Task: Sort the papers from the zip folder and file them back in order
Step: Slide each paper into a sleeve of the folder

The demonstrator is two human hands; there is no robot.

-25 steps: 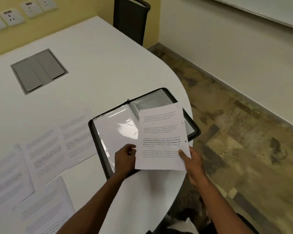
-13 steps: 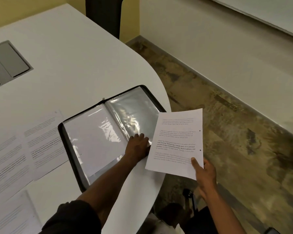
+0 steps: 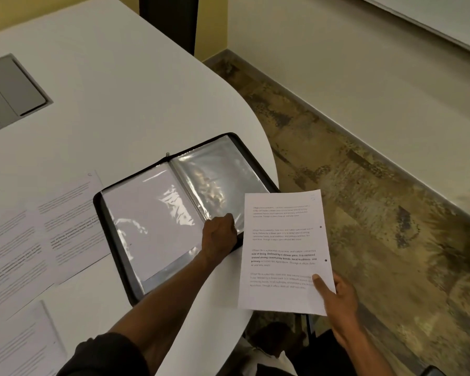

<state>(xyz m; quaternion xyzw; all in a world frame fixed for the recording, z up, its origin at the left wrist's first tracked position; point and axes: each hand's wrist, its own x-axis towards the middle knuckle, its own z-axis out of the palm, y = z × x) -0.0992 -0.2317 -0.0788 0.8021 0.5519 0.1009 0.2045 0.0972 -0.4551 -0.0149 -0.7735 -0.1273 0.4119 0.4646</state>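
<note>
Zip folder (image 3: 136, 256) lies open flat on the white table (image 3: 120, 109), at the rounded right-hand edge, its right half reaching that edge. Black zip border visible around the perimeter. Left page: clear sleeve (image 3: 147, 226) with a white sheet inside, glare across it. Right page: clear sleeves (image 3: 215, 180), crinkled and reflective; contents cannot be told.

Head view, hands:
- Left hand (image 3: 219, 236) is on the folder near the bottom of the spine, fingers curled onto the lower edge of the right-hand sleeves. Whether it pinches a sleeve or only presses on it cannot be told. Dark sleeve (image 3: 103, 356) on the upper arm.
- Right hand (image 3: 337, 299) pinches a printed sheet (image 3: 282, 251) at its lower right corner, thumb on top of the page. Sheet is held off the right edge of the table, just beside the folder, partly over the floor (image 3: 364, 213). Four text blocks on it, the third partly bold; two dark dots along its right margin.

Other papers (image 3: 46, 234) lie face up on the table to the left of the folder, overlapping each other, the nearest touching or just beside the folder's left border. More sheets near the bottom left corner.

Grey hatch panel (image 3: 8, 90) is set into the table at the left edge of view.
</note>
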